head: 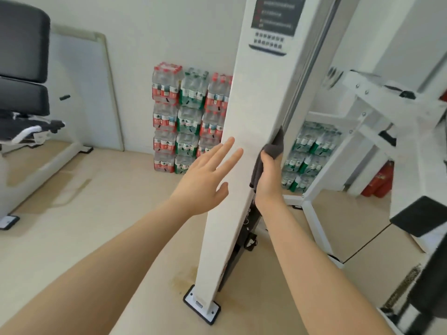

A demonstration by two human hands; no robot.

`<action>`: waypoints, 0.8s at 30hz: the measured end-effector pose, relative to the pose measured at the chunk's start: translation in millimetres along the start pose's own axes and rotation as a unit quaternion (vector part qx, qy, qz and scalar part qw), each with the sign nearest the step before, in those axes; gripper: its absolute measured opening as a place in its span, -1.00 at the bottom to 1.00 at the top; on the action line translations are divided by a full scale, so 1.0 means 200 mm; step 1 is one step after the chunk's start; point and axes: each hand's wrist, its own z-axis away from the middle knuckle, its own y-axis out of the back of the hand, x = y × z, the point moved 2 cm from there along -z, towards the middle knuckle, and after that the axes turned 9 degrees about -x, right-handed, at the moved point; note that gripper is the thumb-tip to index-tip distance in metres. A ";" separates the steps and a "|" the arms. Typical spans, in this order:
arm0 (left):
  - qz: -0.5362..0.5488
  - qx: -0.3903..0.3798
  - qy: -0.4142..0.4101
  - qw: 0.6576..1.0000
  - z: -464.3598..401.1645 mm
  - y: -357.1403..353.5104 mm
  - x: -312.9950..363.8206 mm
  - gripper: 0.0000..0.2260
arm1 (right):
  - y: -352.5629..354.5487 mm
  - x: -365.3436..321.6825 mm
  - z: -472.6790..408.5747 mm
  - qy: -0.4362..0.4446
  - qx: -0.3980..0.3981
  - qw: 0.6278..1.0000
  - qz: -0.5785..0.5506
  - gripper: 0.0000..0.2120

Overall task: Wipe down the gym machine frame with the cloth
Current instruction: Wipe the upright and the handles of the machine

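A tall white upright of the gym machine frame [251,112] runs from the top of the view down to a black foot plate on the floor. My right hand [268,180] grips a dark grey cloth [274,147] and presses it against the right edge of this upright at about mid height. My left hand [208,180] is open with fingers spread, held flat at the left edge of the upright's front face, level with the cloth. A dark label panel sits high on the upright.
Stacked packs of water bottles [179,117] stand against the wall behind the upright, with more [307,155] to its right. A black padded bench [21,68] is at the left, white frame arms [372,105] and a red extinguisher [378,182] at the right.
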 end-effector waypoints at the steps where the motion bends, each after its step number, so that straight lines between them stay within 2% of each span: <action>1: -0.004 -0.004 -0.006 1.000 -0.06 0.10 0.03 -0.37 | -0.04 -0.10 -0.05 0.005 -0.012 1.000 -0.007 -0.54; 6: -0.036 0.031 0.001 0.999 -0.36 0.51 0.14 -0.33 | -0.17 -0.54 -0.24 0.062 -0.093 0.993 0.027 -0.49; 8: -0.052 0.025 0.008 0.998 -0.43 0.56 0.18 -0.32 | -0.19 -0.61 -0.27 0.073 -0.096 0.990 0.067 -0.44; 11: -0.067 0.005 0.017 0.998 -0.48 0.55 0.22 -0.32 | -0.17 -0.58 -0.26 0.095 -0.082 0.979 0.162 -0.42; 17: -0.057 0.033 0.058 0.996 -0.49 0.52 0.31 -0.33 | -0.04 -0.45 -0.21 0.079 -0.061 0.952 0.288 -0.51; 19: -0.091 0.078 0.007 0.993 -0.52 0.52 0.40 -0.37 | 0.03 -0.45 -0.23 0.026 -0.074 0.942 0.326 -0.60; 21: -0.135 0.115 -0.070 0.982 -0.59 0.51 0.50 -0.46 | 0.09 -0.51 -0.30 -0.019 -0.119 0.947 0.298 -0.71; 24: -0.141 0.122 -0.107 0.977 -0.75 0.47 0.61 -0.51 | 0.25 -0.67 -0.49 -0.016 -0.103 0.948 0.301 -0.81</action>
